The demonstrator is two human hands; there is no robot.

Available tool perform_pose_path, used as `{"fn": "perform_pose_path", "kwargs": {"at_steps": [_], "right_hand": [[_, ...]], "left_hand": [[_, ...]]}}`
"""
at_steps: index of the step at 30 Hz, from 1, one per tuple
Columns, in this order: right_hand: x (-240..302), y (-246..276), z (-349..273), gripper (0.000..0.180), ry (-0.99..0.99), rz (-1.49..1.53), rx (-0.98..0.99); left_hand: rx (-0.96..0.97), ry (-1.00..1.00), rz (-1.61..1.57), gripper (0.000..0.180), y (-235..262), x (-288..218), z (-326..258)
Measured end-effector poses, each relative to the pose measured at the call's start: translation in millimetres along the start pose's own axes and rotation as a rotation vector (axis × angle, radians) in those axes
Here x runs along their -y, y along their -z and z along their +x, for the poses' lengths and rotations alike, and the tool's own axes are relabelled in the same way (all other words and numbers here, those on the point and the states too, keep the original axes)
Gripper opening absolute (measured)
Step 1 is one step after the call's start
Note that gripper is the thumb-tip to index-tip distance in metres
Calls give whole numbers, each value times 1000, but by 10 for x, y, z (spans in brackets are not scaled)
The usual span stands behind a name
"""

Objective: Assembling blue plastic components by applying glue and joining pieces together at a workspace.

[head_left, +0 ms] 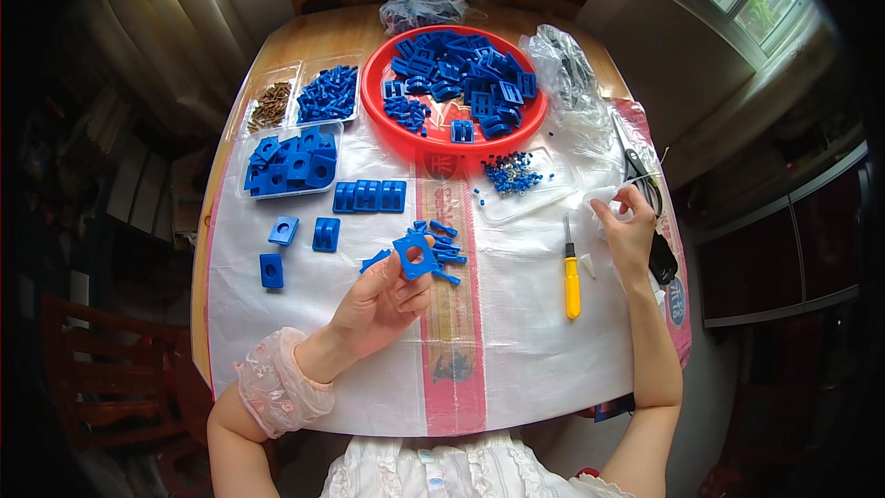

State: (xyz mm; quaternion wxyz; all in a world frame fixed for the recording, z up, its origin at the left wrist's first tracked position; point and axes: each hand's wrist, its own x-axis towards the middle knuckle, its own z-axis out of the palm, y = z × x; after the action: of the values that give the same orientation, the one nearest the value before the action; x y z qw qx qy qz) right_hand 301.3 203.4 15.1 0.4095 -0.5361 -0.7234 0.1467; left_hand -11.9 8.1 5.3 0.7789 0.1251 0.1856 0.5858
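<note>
The left hand holds 1 blue square plate above the middle of the desk, its grip clamped on the plate's near-left side, perhaps to leave the round hole uncovered. Toward the right edge, the right hand has thumb and fingertips pinched on a white scrap, too indistinct to identify. A yellow-handled tool lies between them, handle toward the near edge, presumably for easy reach. Blue rods lie right beside the plate; the red basin near the far edge likely keeps loose blue parts together.
</note>
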Motion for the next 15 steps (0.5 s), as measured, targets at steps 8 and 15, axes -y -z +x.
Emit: {"fn": "perform_pose_path", "kwargs": {"at_steps": [8, 15], "right_hand": [[23, -22, 18, 31, 23, -162, -29], [73, -22, -2, 38, 11, -158, -22]], "left_hand": [[-3, 1, -28, 42, -3, 2, 7], [24, 1, -41, 39, 45, 12, 14]]}}
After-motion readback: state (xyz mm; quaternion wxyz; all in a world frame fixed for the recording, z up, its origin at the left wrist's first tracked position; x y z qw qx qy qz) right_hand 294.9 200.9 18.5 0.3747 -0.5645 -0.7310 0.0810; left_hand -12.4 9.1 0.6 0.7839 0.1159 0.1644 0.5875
